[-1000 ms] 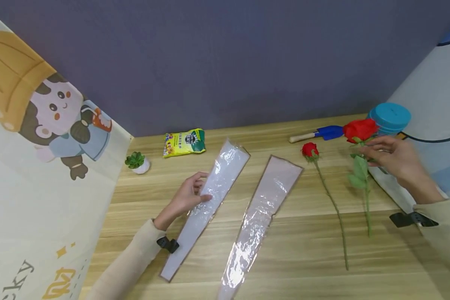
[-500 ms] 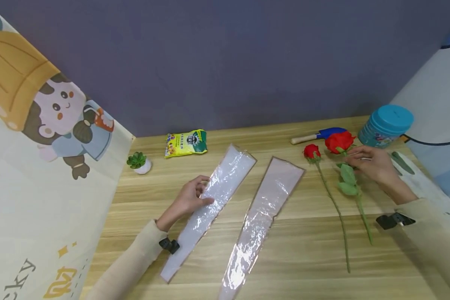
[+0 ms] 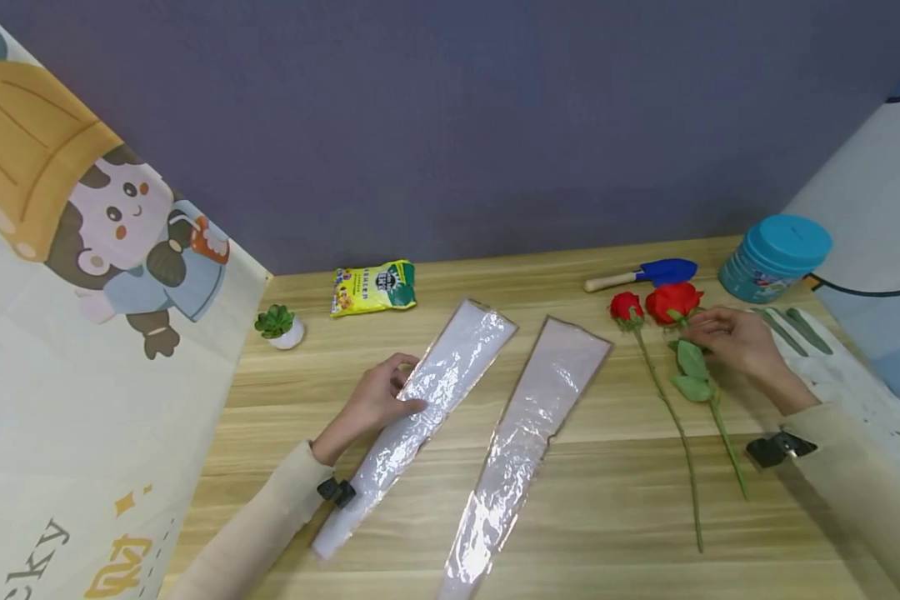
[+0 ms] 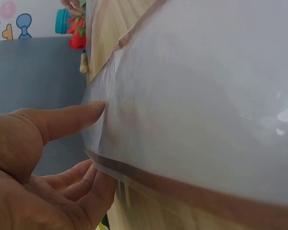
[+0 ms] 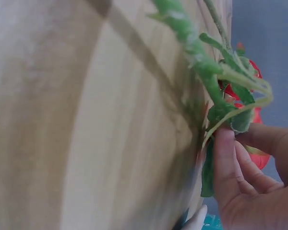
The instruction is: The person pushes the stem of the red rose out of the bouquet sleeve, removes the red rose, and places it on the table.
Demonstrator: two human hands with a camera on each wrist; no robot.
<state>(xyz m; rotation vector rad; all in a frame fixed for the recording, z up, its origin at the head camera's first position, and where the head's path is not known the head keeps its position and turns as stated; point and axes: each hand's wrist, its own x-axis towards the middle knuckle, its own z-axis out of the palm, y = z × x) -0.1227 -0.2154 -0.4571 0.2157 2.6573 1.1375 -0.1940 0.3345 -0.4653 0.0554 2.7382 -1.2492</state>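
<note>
My left hand (image 3: 381,398) pinches the near edge of a long clear plastic flower sleeve (image 3: 427,392) on the wooden table (image 3: 607,517). In the left wrist view the thumb (image 4: 67,120) lies on top of the sleeve (image 4: 197,96) and the fingers curl under it. A second sleeve (image 3: 528,421) lies flat beside it. My right hand (image 3: 723,333) holds a red rose (image 3: 672,302) by its stem just below the bloom, with the stem down on the table. In the right wrist view the fingers (image 5: 228,158) pinch the green stem (image 5: 201,72). A smaller rose (image 3: 625,306) lies just left of it.
At the back stand a yellow packet (image 3: 372,287), a small potted succulent (image 3: 277,325), a blue trowel (image 3: 648,273) and a teal canister (image 3: 776,258). A white cloth (image 3: 840,375) lies right of my right hand. Cartoon panels wall in both sides.
My right hand has brought the rose down and to the left, and it now lies beside the smaller rose. My left hand has raised and curled the sleeve's edge slightly.
</note>
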